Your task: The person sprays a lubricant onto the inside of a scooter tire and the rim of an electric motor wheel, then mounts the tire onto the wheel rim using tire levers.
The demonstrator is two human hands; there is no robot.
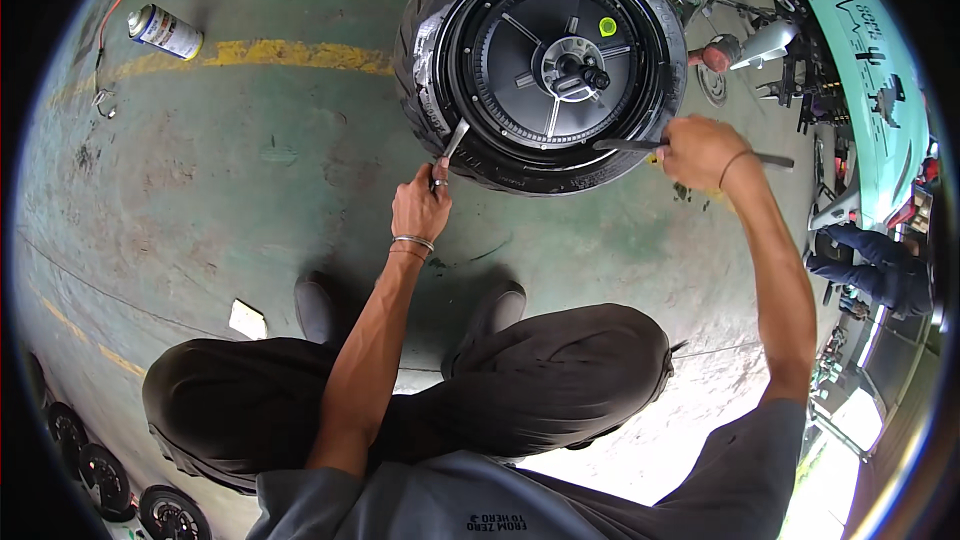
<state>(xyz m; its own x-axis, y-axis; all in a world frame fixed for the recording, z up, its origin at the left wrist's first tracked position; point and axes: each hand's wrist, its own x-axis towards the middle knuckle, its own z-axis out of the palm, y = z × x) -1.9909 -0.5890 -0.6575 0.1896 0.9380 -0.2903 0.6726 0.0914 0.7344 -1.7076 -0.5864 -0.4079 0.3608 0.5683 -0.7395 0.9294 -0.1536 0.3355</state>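
A black tyre (425,50) on a hub-motor wheel (515,90) lies flat on the floor in front of me, axle upward. My left hand (420,202) is closed round a tyre lever (457,137); its flat metal tip meets the tyre's near-left bead. My right hand (700,153) grips a longer dark pry bar (625,145), whose flat end rests at the near-right rim while the other end sticks out past my wrist. A small yellow-green round piece (607,27) sits on the hub cover. What lies under the lever tips is hidden.
A spray can (165,32) lies on the green floor at the left, near a yellow line. A red-headed mallet (720,53) is right of the tyre. A turquoise motorbike body (870,90) stands at the right, with a person in dark clothes (870,265) beyond. Several wheels (105,480) stand lower left.
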